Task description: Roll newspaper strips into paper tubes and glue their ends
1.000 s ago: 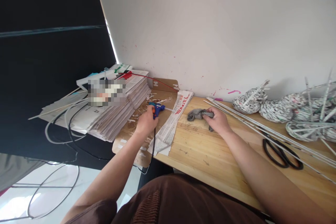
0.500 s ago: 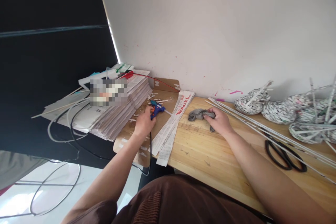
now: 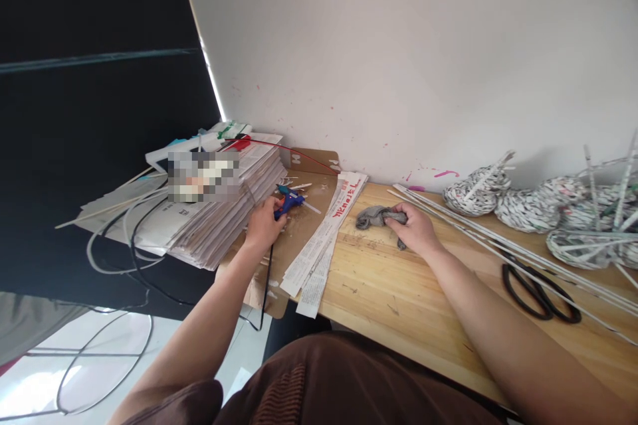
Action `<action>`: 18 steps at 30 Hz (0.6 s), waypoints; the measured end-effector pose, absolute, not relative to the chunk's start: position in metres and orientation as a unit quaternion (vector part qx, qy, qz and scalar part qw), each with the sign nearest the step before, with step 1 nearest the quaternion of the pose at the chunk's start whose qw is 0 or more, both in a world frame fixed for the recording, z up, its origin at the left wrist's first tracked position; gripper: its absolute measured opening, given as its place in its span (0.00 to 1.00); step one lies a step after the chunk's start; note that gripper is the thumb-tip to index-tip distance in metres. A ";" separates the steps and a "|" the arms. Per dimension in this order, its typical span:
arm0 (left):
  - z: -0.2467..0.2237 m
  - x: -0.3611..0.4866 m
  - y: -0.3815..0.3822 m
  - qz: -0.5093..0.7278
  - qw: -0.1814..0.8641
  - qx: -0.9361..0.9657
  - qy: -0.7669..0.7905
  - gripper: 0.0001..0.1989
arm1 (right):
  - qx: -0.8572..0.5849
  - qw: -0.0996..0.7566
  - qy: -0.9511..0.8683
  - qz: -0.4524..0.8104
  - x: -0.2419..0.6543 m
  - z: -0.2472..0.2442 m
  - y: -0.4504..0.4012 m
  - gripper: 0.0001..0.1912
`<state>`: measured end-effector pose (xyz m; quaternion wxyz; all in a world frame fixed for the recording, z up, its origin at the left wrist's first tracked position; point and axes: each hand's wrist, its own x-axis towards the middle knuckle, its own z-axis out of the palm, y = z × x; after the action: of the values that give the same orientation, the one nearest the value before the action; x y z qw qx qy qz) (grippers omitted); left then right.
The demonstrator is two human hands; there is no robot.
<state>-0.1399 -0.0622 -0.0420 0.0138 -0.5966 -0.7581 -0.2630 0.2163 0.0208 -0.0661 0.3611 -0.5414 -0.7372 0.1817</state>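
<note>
My left hand [image 3: 265, 224] is closed round a blue glue gun [image 3: 288, 202] with a pale stick at its right end. It is over a brown cardboard sheet [image 3: 312, 202] strewn with paper scraps, and a black cord hangs below the hand. My right hand [image 3: 413, 227] grips a crumpled grey cloth [image 3: 377, 216] that lies on the wooden table [image 3: 371, 285]. Between the hands lie overlapping newspaper strips [image 3: 319, 246], one with red print.
At left stands a tall stack of newspapers [image 3: 214, 226] with cords and thin sticks. Long paper rods [image 3: 478, 236] cross black-handled scissors [image 3: 538, 292] at right. Woven paper balls [image 3: 528, 209] sit along the wall.
My left hand has moved a little left with the glue gun, off the edge of the newspaper strips. My right hand keeps its hold on the cloth, nearly unmoved.
</note>
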 end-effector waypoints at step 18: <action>-0.046 -0.135 -0.060 -0.179 0.121 -0.605 -0.766 0.14 | -0.528 0.434 -0.708 0.175 0.216 -0.073 0.025 0.08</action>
<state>-0.1353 -0.0605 -0.0463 0.1209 -0.6052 -0.7662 -0.1788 0.2158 0.0246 -0.0727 0.4344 -0.5284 -0.7081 0.1751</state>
